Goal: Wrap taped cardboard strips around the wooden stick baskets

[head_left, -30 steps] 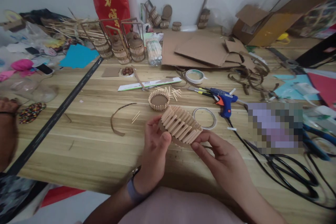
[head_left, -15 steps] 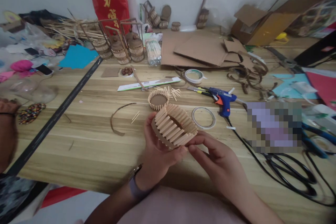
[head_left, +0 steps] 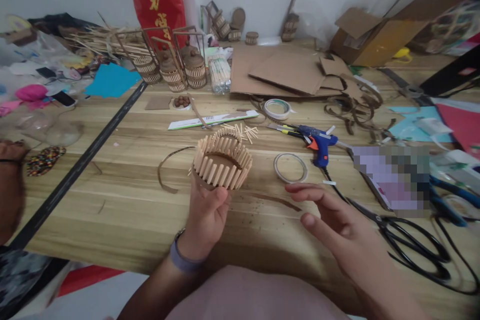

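My left hand [head_left: 210, 212] grips a round basket of short wooden sticks [head_left: 221, 175] set upright around a brown cardboard base. It is held tilted, its open top turned up and away from me. Behind it a smaller stick ring [head_left: 229, 135] is partly hidden. My right hand [head_left: 326, 215] hovers to the right with thumb and fingers apart, nothing between them. A thin brown cardboard strip [head_left: 275, 198] lies on the table between the hands. Beyond my right hand rests a blue hot glue gun [head_left: 321, 145].
Black-handled scissors [head_left: 416, 242] and a cable lie at the right. A tape roll [head_left: 291, 168], loose sticks [head_left: 245, 132] and a curved strip [head_left: 161, 172] are on the table [head_left: 123, 200]. Finished little baskets [head_left: 195, 72] stand at the back. Another person's arm [head_left: 9, 195] rests at the left edge.
My left hand has moved the stick basket left and tilted it more upright. My right hand has let go of it, drawn away to the right and opened.
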Demonstrator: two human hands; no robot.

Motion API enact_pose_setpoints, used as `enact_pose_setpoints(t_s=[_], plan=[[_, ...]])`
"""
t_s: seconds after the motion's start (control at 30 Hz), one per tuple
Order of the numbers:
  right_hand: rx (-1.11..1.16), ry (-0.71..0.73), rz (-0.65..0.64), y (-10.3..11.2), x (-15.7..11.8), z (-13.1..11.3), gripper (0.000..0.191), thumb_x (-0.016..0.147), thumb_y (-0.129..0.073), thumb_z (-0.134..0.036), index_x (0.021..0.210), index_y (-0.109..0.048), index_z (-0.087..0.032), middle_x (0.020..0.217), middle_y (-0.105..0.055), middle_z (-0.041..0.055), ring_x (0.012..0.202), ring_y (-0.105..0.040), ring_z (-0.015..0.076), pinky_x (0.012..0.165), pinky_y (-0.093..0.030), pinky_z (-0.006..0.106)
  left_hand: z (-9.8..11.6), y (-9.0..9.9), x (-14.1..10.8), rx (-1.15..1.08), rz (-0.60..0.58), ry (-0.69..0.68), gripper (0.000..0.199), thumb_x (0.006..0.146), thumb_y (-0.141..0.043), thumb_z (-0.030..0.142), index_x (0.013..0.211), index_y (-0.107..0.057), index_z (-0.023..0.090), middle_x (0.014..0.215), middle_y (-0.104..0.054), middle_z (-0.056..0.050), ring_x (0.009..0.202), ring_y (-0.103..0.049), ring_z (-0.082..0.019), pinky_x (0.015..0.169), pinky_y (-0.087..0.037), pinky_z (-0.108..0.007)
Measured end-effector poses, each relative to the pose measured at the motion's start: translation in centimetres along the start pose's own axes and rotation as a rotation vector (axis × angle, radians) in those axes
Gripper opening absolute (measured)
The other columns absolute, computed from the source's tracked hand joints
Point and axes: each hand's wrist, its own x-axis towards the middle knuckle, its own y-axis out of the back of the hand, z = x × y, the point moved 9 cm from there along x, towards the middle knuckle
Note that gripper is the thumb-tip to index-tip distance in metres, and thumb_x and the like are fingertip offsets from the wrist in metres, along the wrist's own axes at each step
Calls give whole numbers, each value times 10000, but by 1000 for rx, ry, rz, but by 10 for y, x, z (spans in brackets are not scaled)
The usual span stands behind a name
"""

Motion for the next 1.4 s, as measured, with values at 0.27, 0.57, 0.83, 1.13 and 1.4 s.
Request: enact_pose_setpoints(t_s=[0.27,0.57,0.83,1.13,1.4], plan=[[-112,114,87,4,-6,-5,123,837,-670,-390,799,-671,-273,973,-715,40,964,-673,219,854,-525,363,-6,-2,-3,-63,-57,64,593,705,-832,415,1208,-558,256,1107,-703,-51,1024,-694,-271,968,-532,-462],[-214,249,114,3,-8,-18,81,901,-611,-319,833,-644,-289,970,-691,10,936,-661,177,798,-507,301,-6,-14,-4,-186,-111,124,465,688,-855,390,1092,-685,234,1071,-747,-44,1008,-706,-281,980,-532,-459],[-218,252,37,-5,-3,-21,63,933,-568,-305,876,-591,-291,965,-654,4,926,-633,165,798,-483,295,-21,-16,-8,-286,-205,246,461,738,-797,462,1131,-713,234,1149,-737,-64,1161,-639,-344,1069,-438,-525],[-106,50,-22,-2,8,-7,225,903,-571,-478,821,-603,-271,854,-648,17,845,-612,205,712,-477,321,-31,-9,-13,-352,-179,272,500,690,-835,472,1126,-716,258,1173,-726,-44,1192,-613,-303,1076,-445,-487],[-107,-53,-136,0,-1,-13,304,865,-592,-539,778,-637,-251,765,-630,12,743,-596,190,624,-471,290,-24,10,-3,-332,-14,138,417,707,-846,348,1100,-712,313,1131,-735,2,1138,-643,-236,1052,-482,-401]])
